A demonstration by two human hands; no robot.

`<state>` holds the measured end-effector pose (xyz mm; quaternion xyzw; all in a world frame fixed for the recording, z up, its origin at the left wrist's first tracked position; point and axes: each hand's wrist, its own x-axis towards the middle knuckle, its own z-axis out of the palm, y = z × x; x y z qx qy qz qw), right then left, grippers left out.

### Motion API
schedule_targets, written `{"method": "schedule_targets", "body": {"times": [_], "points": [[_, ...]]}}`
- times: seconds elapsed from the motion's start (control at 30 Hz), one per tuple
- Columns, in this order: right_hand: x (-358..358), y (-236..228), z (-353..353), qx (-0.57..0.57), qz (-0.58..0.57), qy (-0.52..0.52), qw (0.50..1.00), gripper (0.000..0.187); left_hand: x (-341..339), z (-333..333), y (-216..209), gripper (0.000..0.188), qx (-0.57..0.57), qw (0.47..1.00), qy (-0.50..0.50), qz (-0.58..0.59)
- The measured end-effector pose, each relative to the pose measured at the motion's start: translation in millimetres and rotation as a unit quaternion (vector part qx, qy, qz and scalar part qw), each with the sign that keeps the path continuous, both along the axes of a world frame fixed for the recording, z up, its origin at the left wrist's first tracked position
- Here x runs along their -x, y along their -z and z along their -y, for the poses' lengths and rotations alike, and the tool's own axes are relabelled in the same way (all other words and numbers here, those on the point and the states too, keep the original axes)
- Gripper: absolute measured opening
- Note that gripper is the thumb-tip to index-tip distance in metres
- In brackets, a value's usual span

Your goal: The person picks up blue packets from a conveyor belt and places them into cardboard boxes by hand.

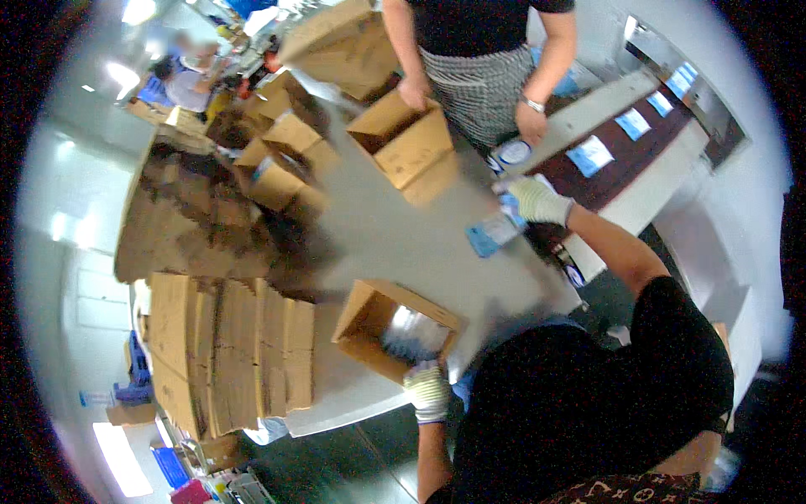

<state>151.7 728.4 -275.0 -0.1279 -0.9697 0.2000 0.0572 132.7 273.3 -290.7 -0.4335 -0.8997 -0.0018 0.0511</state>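
Observation:
My left hand (428, 391), in a white knit glove with yellowish stripes, is closed on the near rim of an open cardboard box (354, 326). Clear and bluish plastic packets (415, 333) lie inside that box. At the near end of the conveyor, my right hand (541, 202), gloved the same way, has its fingers curled round a blue and white packet (510, 210). Just below it, another blue and white packet (490, 236) rests at the table edge. Blur hides the exact fingertip contact.
A dark conveyor belt (579, 183) carries several spaced packets (633, 123). Across the grey table (353, 239), a co-worker's hand (414, 92) touches an open box (403, 155). More open boxes (273, 181) stand left. Flattened cardboard (227, 353) is stacked at the near left.

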Motion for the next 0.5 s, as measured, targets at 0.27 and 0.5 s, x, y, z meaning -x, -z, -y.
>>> {"method": "schedule_targets", "body": {"times": [0.27, 0.5], "points": [[17.6, 2.1, -31.5, 0.014, 0.053, -0.039, 0.998, 0.045, 4.5, 2.1, 7.9, 0.017, -0.077, 0.997, 0.020, 0.022], [41.2, 17.5, -29.4, -0.043, 0.191, -0.073, 0.978, 0.039, 5.9, 0.8, 4.6, 0.016, -0.051, 0.998, 0.014, 0.042]]}}
